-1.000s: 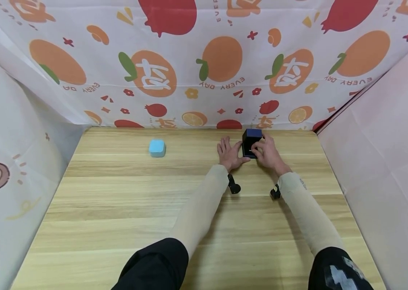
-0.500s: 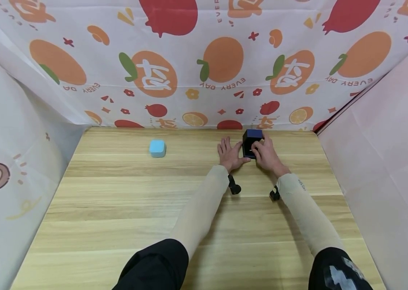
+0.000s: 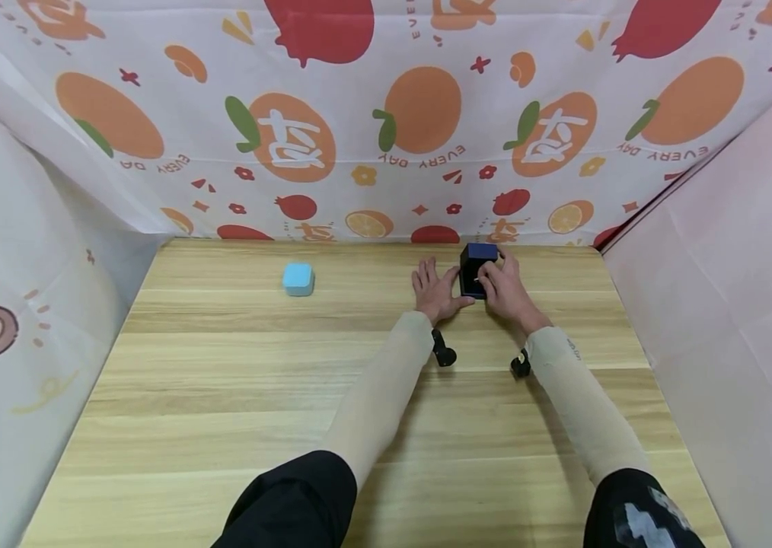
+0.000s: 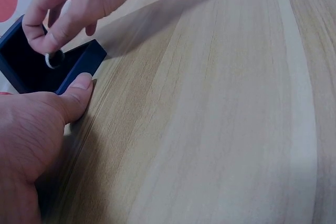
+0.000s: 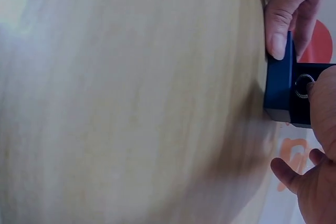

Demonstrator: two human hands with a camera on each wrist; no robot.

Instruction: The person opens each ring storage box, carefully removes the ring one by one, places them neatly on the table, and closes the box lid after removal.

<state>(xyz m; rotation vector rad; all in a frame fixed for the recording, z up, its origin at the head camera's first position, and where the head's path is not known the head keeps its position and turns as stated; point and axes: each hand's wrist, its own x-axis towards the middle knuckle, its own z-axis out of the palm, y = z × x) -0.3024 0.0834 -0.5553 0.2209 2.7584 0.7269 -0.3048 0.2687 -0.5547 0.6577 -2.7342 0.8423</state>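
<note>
A dark blue ring box [image 3: 481, 253] stands with its lid raised at the back of the table, right of centre. My right hand [image 3: 508, 294] pinches a silver ring [image 4: 54, 60] between thumb and forefinger, over the open box. In the right wrist view the ring [image 5: 303, 86] stands upright at the box's dark inside; whether it touches the lining I cannot tell. My left hand [image 3: 435, 294] lies with fingers spread beside the box, its thumb [image 4: 79, 94] against the box's front side. Part of the box's inside is hidden behind my right fingers.
A light blue rounded block [image 3: 298, 279] sits on the wooden table [image 3: 235, 380], well to the left. A fruit-print cloth [image 3: 365, 114] hangs along the table's back edge, close behind the box. Pale cloth walls stand at both sides.
Both hands and the box stay in nearly the same place. The right fingers shift only slightly as they hold the ring; the left hand keeps still.
</note>
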